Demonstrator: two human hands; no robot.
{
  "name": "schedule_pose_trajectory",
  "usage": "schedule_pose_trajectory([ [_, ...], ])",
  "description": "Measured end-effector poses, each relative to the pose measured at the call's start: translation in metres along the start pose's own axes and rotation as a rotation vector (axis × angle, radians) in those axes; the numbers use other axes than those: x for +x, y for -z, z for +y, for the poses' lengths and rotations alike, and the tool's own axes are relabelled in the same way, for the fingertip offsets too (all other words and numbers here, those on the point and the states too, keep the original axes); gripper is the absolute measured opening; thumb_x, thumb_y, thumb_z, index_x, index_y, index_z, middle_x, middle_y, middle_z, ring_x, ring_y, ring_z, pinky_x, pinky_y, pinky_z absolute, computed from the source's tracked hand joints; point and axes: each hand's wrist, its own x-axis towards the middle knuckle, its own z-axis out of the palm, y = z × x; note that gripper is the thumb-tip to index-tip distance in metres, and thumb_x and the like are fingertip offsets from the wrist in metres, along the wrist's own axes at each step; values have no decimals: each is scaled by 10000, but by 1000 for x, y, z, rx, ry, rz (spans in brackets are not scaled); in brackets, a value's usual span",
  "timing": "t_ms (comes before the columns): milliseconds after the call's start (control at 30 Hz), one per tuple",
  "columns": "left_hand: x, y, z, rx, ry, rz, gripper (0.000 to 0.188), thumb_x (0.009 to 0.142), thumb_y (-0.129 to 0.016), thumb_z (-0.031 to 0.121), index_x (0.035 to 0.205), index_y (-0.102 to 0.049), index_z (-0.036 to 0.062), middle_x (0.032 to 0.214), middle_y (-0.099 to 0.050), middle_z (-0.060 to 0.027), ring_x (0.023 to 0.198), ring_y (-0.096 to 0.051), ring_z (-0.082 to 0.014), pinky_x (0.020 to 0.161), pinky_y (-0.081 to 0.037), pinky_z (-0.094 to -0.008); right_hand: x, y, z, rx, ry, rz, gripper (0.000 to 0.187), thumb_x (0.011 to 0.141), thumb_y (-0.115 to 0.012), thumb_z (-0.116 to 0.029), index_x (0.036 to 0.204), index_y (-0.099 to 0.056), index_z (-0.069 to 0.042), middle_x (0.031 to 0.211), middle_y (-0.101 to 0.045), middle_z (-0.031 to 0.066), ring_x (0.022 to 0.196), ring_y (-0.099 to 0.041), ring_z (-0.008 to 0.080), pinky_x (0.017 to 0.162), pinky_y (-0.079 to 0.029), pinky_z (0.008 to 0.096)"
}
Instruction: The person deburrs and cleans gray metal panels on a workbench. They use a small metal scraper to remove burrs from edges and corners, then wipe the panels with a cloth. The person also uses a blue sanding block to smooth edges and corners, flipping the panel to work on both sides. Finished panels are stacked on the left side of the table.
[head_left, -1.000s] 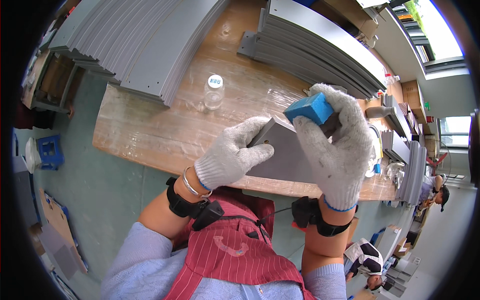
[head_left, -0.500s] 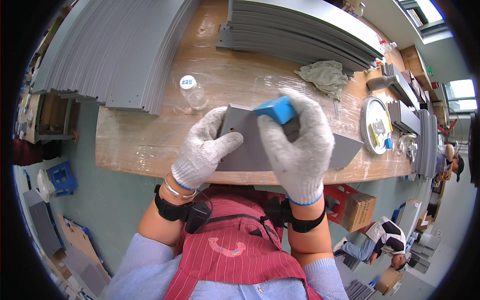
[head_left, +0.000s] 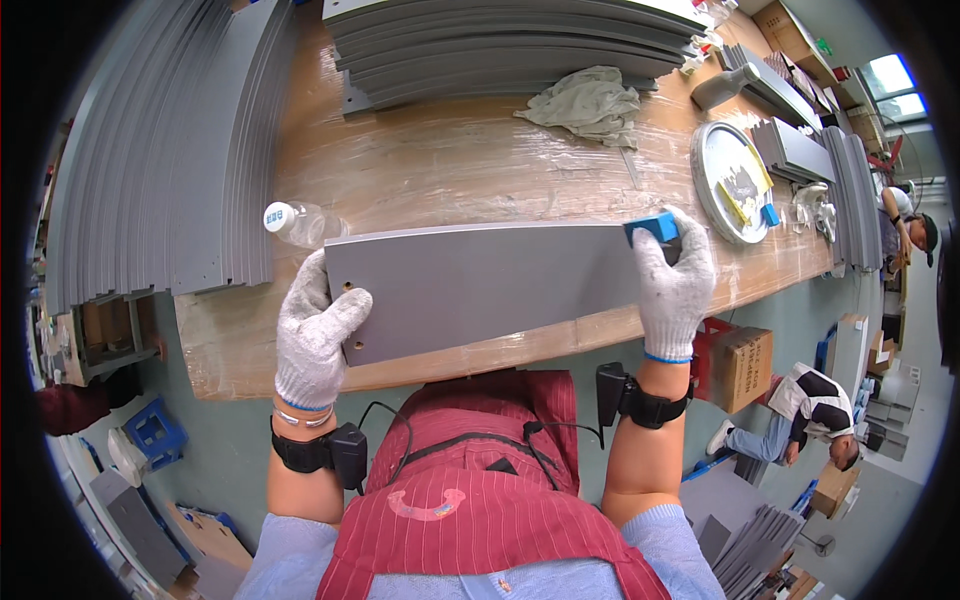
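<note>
A long flat grey panel (head_left: pixel 490 285) stretches across in front of me, small holes showing near its left end. My left hand (head_left: pixel 315 330), in a white knitted glove, is closed round that end with the thumb on the face. At the far right end of the panel, my gloved right hand (head_left: pixel 675 280) pinches a blue block (head_left: pixel 654 229) with a darker side against the panel's upper edge. Its underside is hidden. Just beyond my left hand, a clear bottle with a white cap (head_left: pixel 300 222) touches or nearly touches the panel's corner.
Stacks of grey panels (head_left: pixel 170 150) stand at left and at the far side (head_left: pixel 500 50). A crumpled cloth (head_left: pixel 585 103), a grey bottle (head_left: pixel 724 87) and a round white lid (head_left: pixel 735 185) with a yellow sheet lie on the wrapped table (head_left: pixel 440 165). Other people sit at right.
My right hand has moved right along the panel with the blue block, reaching its far end. The panel's face now shows more fully, and my left hand still holds the left end.
</note>
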Motion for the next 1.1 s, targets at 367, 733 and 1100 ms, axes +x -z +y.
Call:
schedule_pose_trajectory([
  [367,5,6,-7,111,-61,38,637,893,-647,106,1466,-403,-26,1310,-594,-138,1159,-608,-213,1027,-473,-346,3,-26,-22,178,201,-161,326,757,-737,-89,1071,-651,-98,882,-644,108,728,-653,288,659,-534,365],
  [733,14,18,-14,158,-69,33,666,899,-704,140,1464,-384,-9,1330,-579,-126,1190,-589,-230,1039,-466,-375,81,56,200,-208,-217,105,301,802,-743,-220,1061,-690,-76,920,-698,119,823,-677,266,771,-537,374],
  [1100,18,48,-34,188,64,57,652,915,-705,147,1468,-388,10,1344,-580,-106,1203,-585,-231,1051,-455,-378,100,81,244,496,-600,16,371,851,-737,-175,1164,-655,7,756,-631,17,621,-527,72,562,-431,231],
])
